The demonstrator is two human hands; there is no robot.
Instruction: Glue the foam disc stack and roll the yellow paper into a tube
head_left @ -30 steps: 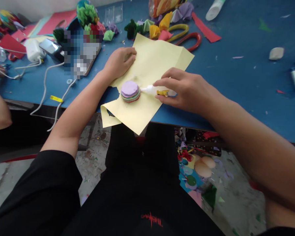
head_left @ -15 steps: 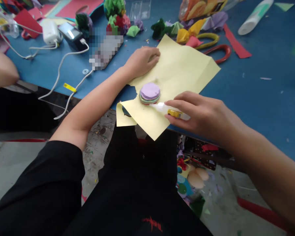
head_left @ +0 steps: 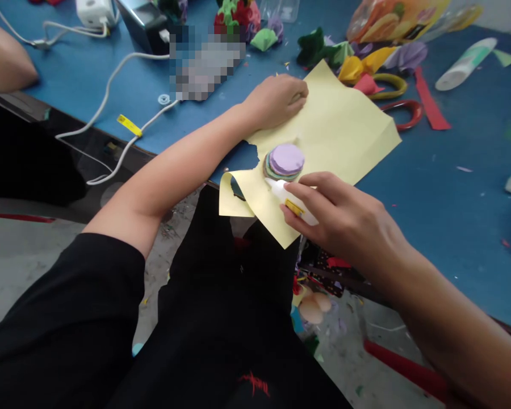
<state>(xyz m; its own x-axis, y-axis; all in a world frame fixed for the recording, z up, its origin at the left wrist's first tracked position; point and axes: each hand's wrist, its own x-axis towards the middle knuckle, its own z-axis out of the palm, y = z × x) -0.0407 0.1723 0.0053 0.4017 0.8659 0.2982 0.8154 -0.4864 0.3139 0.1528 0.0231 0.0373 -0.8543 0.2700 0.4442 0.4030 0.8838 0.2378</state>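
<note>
- You are risking a tipped sheet: the yellow paper (head_left: 344, 125) is jutting past the front edge of the desk (head_left: 443, 227), so a brush from your lap or forearm could be dragging the stack of paper discs (head_left: 288, 159) along with it.
- That stack is lying on the paper, close behind the desk's front edge; its lilac top is sitting off-centre, so a nudge from the nozzle could be shearing the layers apart.
- If you are squeezing the white bottle (head_left: 296, 203) too hard, its contents could be pooling on the paper and sticking the stack down.
- With your right hand (head_left: 338, 213), you are gripping that bottle, thumb and fingers parted only by its width; its nozzle is pointing at the stack's near rim, though whether they are touching you cannot tell.
- With your left hand (head_left: 276, 102), you are resting loosely curled fingers on the paper's left side; whether they are pinching anything underneath, you cannot tell, and a weak press could be letting the sheet slide.
</note>
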